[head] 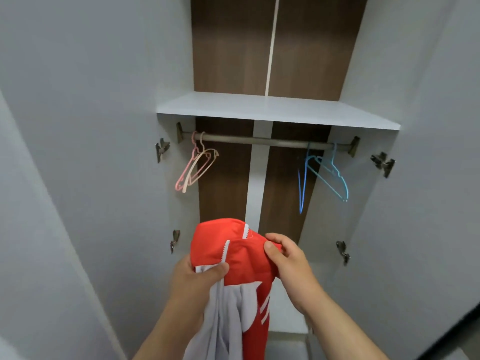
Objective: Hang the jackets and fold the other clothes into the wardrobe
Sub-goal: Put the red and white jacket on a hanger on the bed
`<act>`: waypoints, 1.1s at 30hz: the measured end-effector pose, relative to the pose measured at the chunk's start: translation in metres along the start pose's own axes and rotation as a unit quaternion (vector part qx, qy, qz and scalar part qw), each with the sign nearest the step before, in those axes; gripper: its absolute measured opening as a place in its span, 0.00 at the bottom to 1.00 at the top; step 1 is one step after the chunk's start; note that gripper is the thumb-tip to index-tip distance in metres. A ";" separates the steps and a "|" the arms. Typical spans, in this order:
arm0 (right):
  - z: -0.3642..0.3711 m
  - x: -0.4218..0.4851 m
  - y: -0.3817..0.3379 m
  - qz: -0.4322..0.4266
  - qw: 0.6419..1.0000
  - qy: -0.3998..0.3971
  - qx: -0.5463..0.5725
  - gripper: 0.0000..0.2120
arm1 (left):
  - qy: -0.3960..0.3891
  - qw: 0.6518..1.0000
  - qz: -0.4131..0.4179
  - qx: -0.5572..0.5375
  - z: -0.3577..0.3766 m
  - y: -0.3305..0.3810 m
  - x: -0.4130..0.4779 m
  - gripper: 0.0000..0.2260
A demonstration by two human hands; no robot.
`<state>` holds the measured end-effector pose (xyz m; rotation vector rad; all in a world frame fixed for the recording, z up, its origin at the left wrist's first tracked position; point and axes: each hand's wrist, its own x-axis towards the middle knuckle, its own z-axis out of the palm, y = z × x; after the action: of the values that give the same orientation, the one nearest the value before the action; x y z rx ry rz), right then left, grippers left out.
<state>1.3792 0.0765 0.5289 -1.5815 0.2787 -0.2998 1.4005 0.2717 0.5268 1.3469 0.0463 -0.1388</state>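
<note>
Open wardrobe (pixel 78 126), both hands up front. Left hand (pixel 197 276) grips the red-and-white jacket (pixel 239 258) at the zipper edge, thumb on top; right hand (pixel 288 258) pinches red fabric near the collar, probably. Jacket hangs below the rail (pixel 259 140). Pink hangers (pixel 194 167) left, blue hangers (pixel 327 172) right, shelf (pixel 272 110) above.

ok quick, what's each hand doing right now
Left hand: holding the red and white jacket, thumb pinching the white zip edge.
Right hand: pinching the jacket's red collar area.
</note>
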 end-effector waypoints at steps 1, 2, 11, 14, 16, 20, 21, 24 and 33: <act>-0.011 0.008 0.002 0.004 1.000 0.014 0.001 0.07 | -0.007 1.000 0.001 0.000 0.012 -0.004 0.009 0.18; -0.021 0.016 0.004 0.007 1.000 0.029 0.004 0.07 | -0.013 1.000 0.002 -0.001 0.024 -0.008 0.017 0.17; -0.103 0.103 0.000 0.042 0.990 0.084 0.108 0.12 | -0.024 0.999 -0.035 -0.002 0.112 -0.018 0.094 0.21; -0.123 0.130 -0.002 0.046 0.991 0.096 0.086 0.10 | -0.022 0.999 -0.023 -0.004 0.129 -0.016 0.115 0.22; -0.132 0.148 0.001 0.046 0.991 0.104 0.068 0.08 | -0.020 1.000 -0.019 -0.002 0.140 -0.015 0.129 0.23; -0.141 0.187 0.012 0.053 0.991 0.124 0.025 0.08 | -0.031 0.999 -0.009 0.008 0.153 -0.015 0.162 0.22; -0.142 0.198 0.015 0.055 0.990 0.126 0.010 0.08 | -0.033 0.999 -0.009 0.007 0.155 -0.015 0.172 0.22; -0.143 0.238 0.023 0.056 0.987 0.147 -0.038 0.08 | -0.042 0.999 -0.025 0.007 0.158 -0.016 0.207 0.26; -0.137 0.361 0.047 0.115 0.930 0.227 -0.264 0.24 | -0.058 0.995 -0.085 0.013 0.167 -0.033 0.328 0.28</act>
<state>1.6671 -0.1824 0.4920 -1.9705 0.9632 -0.4290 1.7132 0.0783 0.4950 1.3570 0.0613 -0.3612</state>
